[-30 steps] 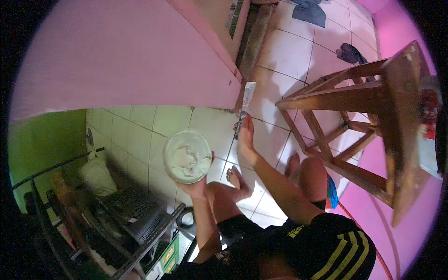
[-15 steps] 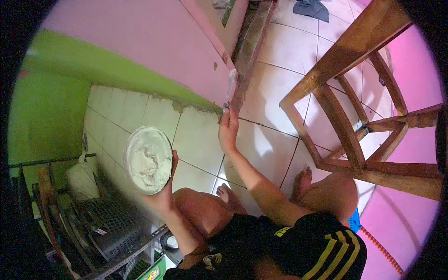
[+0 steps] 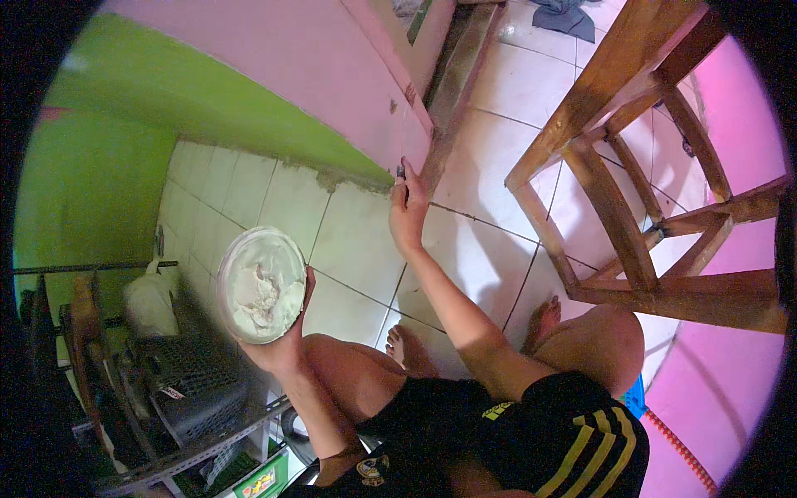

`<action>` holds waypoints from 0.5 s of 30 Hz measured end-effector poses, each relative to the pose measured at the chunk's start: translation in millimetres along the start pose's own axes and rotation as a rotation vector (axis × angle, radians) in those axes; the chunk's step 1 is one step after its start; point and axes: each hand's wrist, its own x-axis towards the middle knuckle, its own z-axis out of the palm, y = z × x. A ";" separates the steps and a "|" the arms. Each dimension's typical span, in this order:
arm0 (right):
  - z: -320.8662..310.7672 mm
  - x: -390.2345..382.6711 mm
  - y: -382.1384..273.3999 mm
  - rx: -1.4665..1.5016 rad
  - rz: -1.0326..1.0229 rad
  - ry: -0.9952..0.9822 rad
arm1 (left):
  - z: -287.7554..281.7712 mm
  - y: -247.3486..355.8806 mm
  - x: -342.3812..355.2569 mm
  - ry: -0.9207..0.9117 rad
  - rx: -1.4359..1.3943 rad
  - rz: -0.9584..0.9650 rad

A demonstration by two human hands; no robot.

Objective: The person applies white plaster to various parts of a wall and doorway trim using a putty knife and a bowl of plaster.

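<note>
My left hand (image 3: 278,355) is wrapped round a round tub (image 3: 259,231) from below, tilted toward me. White paste like wall putty (image 3: 264,286) fills it, rough and heaped in the middle. At the lower end of a pink wall (image 3: 324,75), my right hand (image 3: 409,217) grips a putty knife (image 3: 401,171) by its handle, close to the wall's edge. Little of the blade can be made out against the pink paint. Below the pink runs a green band (image 3: 249,100), with a small dark chipped spot above the hand.
To the right stands a wooden frame (image 3: 610,216), like a chair or stool on its side. A black basket (image 3: 199,382) sits on a metal rack at lower left, beside a white bag (image 3: 151,305). A grey cloth (image 3: 564,17) lies on the tiled floor (image 3: 357,249).
My right hand has turned the putty knife against the wall's edge, so its pale blade no longer stands out. The tub has barely moved; the view has shifted slightly.
</note>
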 end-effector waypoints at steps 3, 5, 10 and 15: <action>-1.9 -0.3 3.7 0.022 0.039 -0.015 | 0.0 -1.5 -1.2 -0.005 0.004 -0.008; -1.8 -0.1 6.3 -0.021 0.012 -0.023 | -1.1 -4.2 -2.2 -0.017 0.074 0.038; 1.6 -3.0 15.7 -0.132 -0.069 0.010 | -2.9 -7.0 -4.4 0.019 0.091 0.038; 3.0 -3.3 21.1 -0.125 -0.102 0.027 | -1.6 -5.2 -7.1 0.059 0.037 0.006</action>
